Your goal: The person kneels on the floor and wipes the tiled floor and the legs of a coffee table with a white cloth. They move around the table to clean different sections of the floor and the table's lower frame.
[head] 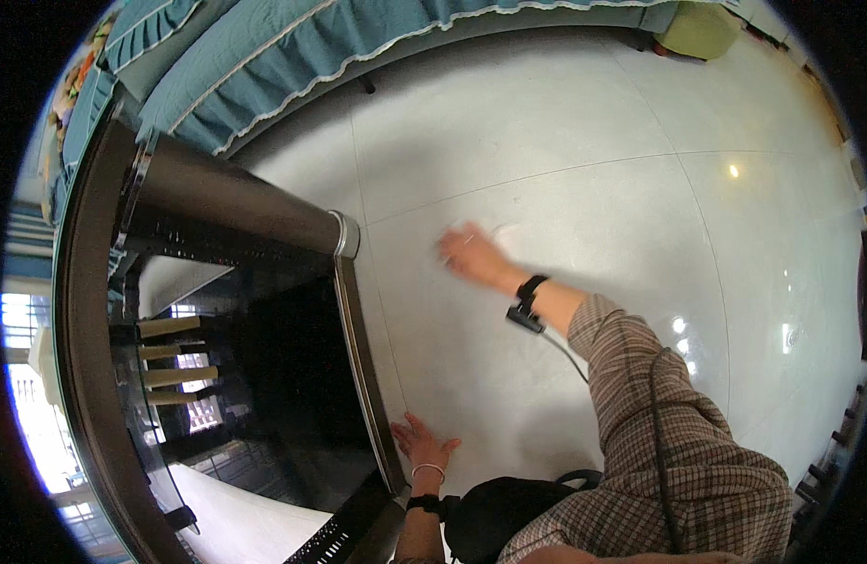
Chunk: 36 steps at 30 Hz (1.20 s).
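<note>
Over the pale floor tiles, my right hand is blurred, its fingers partly curled. Something whitish shows faintly beside its fingers, too blurred to name. A black strap with a small device and a cable sits on that wrist. My left hand has its fingers spread next to the metal-trimmed lower edge of a dark brown table. Whether its fingertips touch that edge or the floor I cannot tell. A thin bracelet circles the left wrist.
The table has a glossy black lower shelf and a thick leg with a silver foot. At the back stands a sofa with a blue ruffled cover. A green stool or pouf is at its right end.
</note>
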### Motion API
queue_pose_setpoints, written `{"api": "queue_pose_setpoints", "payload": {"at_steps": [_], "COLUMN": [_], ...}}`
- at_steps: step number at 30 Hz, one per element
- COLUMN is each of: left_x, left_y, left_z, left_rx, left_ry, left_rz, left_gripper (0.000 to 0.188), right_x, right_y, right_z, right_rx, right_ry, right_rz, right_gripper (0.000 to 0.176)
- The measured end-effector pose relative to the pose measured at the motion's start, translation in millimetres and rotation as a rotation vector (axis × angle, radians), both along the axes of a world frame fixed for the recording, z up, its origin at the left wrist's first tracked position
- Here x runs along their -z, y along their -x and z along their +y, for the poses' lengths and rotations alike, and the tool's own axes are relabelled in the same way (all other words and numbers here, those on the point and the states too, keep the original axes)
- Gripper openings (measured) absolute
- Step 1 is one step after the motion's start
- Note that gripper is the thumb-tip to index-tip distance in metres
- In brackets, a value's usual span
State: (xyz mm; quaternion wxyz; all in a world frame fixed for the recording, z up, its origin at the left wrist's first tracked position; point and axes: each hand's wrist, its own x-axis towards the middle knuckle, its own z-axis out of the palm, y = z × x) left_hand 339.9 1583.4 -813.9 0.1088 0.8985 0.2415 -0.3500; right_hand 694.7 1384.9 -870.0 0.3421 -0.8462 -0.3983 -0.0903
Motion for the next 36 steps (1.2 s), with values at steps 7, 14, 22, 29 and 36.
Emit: {"api": "queue_pose_setpoints", "payload": {"at_steps": [7,14,22,29,36], "left_x": [3,12,11,5,0], "left_y": [-3,4,1,2,0], "left_z": [-1,8,9,1,0], "left_rx": [-0.063,-0.044,-0.012,-0.063,-0.054], "left_ry": [-0.005,0.042,0.009,0.052,0.04], "left_rz": [0.048,-0.043,0.033,-0.054,-0.042], "left_gripper": [0.141,0.143,0.145,0.141,0.136], "right_x": [15,27,5,18,12], "right_y": [-81,-72,-26,-76,-87], "right_z": [-285,-130,6,-254,-115], "right_rx": [1.063,0.686,0.086,0.961,0.885], "right_ry": [0.059,-0.154,-0.092,-0.03,-0.041], "right_rz": [0.092,-0.149,0.313,0.199,-0.018], "right_gripper": [0.022,0.015,0.02,0.021,0.023]}}
